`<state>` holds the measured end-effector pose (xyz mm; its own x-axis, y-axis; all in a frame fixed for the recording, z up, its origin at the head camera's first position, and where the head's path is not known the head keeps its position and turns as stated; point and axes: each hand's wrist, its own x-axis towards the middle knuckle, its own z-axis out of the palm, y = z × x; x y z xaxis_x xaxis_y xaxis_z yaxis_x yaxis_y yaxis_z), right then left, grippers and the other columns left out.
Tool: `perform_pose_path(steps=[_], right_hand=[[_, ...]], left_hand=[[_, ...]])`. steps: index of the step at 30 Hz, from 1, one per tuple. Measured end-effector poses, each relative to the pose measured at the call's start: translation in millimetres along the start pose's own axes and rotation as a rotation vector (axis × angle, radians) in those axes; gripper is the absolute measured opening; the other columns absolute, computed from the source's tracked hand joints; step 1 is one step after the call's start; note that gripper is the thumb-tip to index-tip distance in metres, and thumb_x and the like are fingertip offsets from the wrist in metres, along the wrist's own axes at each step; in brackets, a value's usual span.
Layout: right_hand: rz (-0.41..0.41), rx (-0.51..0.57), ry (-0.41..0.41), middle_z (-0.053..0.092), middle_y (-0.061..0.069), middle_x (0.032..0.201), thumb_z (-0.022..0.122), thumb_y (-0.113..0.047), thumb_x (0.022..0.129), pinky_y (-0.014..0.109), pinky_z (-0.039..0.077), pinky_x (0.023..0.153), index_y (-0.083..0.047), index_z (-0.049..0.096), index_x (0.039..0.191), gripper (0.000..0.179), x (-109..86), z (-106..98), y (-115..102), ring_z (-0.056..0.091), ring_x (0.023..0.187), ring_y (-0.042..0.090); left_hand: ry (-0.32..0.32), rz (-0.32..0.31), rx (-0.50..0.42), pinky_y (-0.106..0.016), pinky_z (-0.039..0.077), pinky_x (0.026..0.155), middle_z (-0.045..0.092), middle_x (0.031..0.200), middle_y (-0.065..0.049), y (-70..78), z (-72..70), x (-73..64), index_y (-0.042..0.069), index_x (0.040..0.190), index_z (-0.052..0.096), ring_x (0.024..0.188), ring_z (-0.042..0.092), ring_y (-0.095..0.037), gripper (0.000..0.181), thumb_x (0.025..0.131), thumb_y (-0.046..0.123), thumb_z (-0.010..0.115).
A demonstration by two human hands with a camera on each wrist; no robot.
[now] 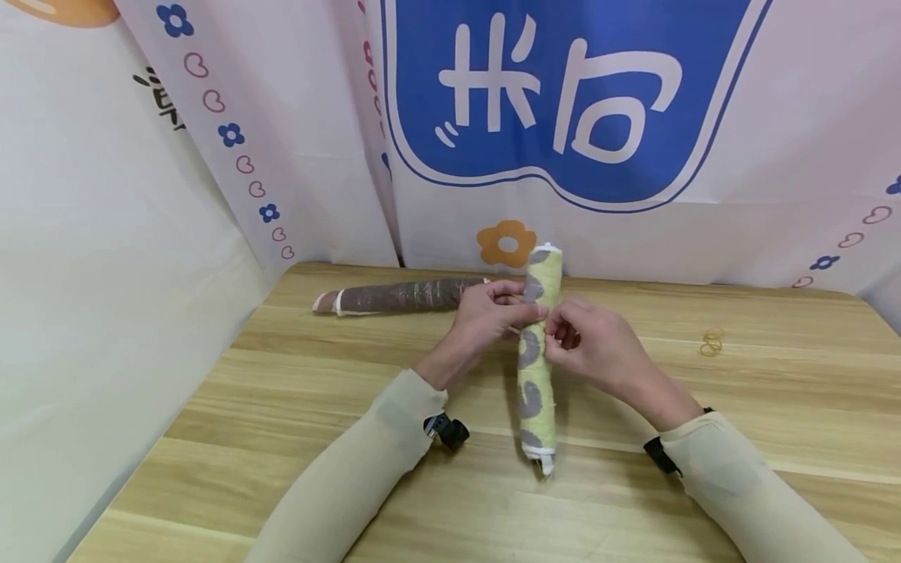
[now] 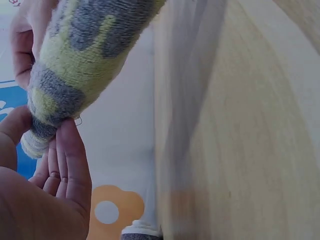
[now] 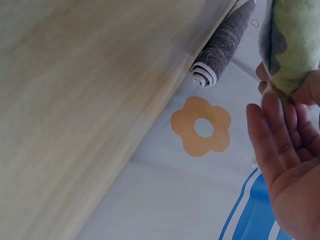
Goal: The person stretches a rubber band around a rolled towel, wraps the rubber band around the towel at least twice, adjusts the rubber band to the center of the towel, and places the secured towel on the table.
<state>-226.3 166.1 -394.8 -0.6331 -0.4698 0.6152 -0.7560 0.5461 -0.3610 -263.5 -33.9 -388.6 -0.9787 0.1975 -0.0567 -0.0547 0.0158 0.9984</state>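
A rolled-up towel [image 1: 538, 391], fuzzy yellow-green with grey patches and white ends, is held lengthwise above the table. My left hand [image 1: 486, 313] grips it above the middle from the left, thumb across its front. From the right, my right hand [image 1: 598, 344] pinches at the same stretch with curled fingers, where a thin rubber band circles the roll and draws it in. A small loop of rubber band [image 2: 78, 120] pokes out beside the left fingertips in the left wrist view. The right fingertips [image 3: 272, 102] meet the narrowed part of the roll.
A brown rolled towel [image 1: 401, 297] with white edging lies at the back left of the wooden table [image 1: 352, 485], close behind my left hand. Several loose rubber bands [image 1: 712, 342] lie to the right. A printed cloth backdrop [image 1: 450, 219] hangs along the back edge.
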Motion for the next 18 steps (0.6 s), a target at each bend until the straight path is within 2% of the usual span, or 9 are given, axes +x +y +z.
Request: perform_pose_path(steps=[5, 7, 10, 13, 15, 18], right_hand=[[-0.136, 0.071, 0.015, 0.062, -0.003, 0.083, 0.07, 0.008, 0.075, 0.028, 0.058, 0.06, -0.01, 0.062, 0.087, 0.023, 0.6, 5.3, 0.4, 0.065, 0.072, 0.01], [-0.143, 0.107, 0.023, 0.063, -0.002, 0.084, 0.069, 0.009, 0.076, 0.029, 0.06, 0.062, -0.009, 0.062, 0.087, 0.023, 1.4, 6.1, -1.5, 0.067, 0.074, 0.012], [-0.059, 0.138, 0.062, 0.064, -0.002, 0.084, 0.07, 0.012, 0.078, 0.032, 0.062, 0.063, -0.008, 0.062, 0.089, 0.023, 1.7, 3.6, -3.3, 0.07, 0.075, 0.014], [0.045, 0.18, 0.094, 0.066, 0.003, 0.086, 0.07, 0.014, 0.081, 0.033, 0.063, 0.066, -0.004, 0.064, 0.092, 0.023, 0.4, -1.0, -1.5, 0.072, 0.078, 0.018], [0.077, 0.212, 0.095, 0.067, 0.007, 0.088, 0.071, 0.015, 0.082, 0.032, 0.063, 0.068, -0.003, 0.065, 0.093, 0.022, -0.2, -2.9, -0.7, 0.072, 0.08, 0.019], [0.083, 0.244, 0.075, 0.067, 0.011, 0.091, 0.07, 0.014, 0.084, 0.03, 0.063, 0.072, -0.002, 0.066, 0.094, 0.019, 0.5, -3.3, -0.2, 0.072, 0.082, 0.021]], left_hand=[[0.021, 0.044, -0.025, -0.034, 0.062, 0.062, 0.076, 0.091, -0.009, -1.3, -4.5, 0.5, 0.005, 0.114, 0.078, 0.065, 0.067, -0.015, 0.022, 0.092, 0.009, 0.082], [0.019, 0.056, -0.045, -0.032, 0.062, 0.061, 0.076, 0.092, -0.011, -1.8, -7.3, 1.2, 0.006, 0.112, 0.079, 0.065, 0.068, -0.017, 0.019, 0.095, 0.014, 0.08], [-0.027, 0.008, -0.069, -0.039, 0.064, 0.071, 0.076, 0.099, -0.012, -1.6, -9.4, 2.2, 0.006, 0.116, 0.076, 0.074, 0.072, -0.02, 0.029, 0.097, 0.027, 0.08], [-0.127, -0.084, -0.066, -0.042, 0.063, 0.08, 0.077, 0.105, -0.012, -1.0, -8.3, 2.7, 0.004, 0.123, 0.073, 0.084, 0.074, -0.022, 0.045, 0.097, 0.041, 0.078], [-0.179, -0.114, -0.086, -0.041, 0.063, 0.082, 0.077, 0.106, -0.013, -1.1, -8.5, 3.3, 0.001, 0.125, 0.072, 0.086, 0.074, -0.022, 0.046, 0.098, 0.039, 0.076], [-0.215, -0.107, -0.128, -0.04, 0.062, 0.082, 0.077, 0.105, -0.013, -1.4, -11.0, 4.5, -0.001, 0.127, 0.071, 0.086, 0.073, -0.02, 0.042, 0.098, 0.029, 0.076]])
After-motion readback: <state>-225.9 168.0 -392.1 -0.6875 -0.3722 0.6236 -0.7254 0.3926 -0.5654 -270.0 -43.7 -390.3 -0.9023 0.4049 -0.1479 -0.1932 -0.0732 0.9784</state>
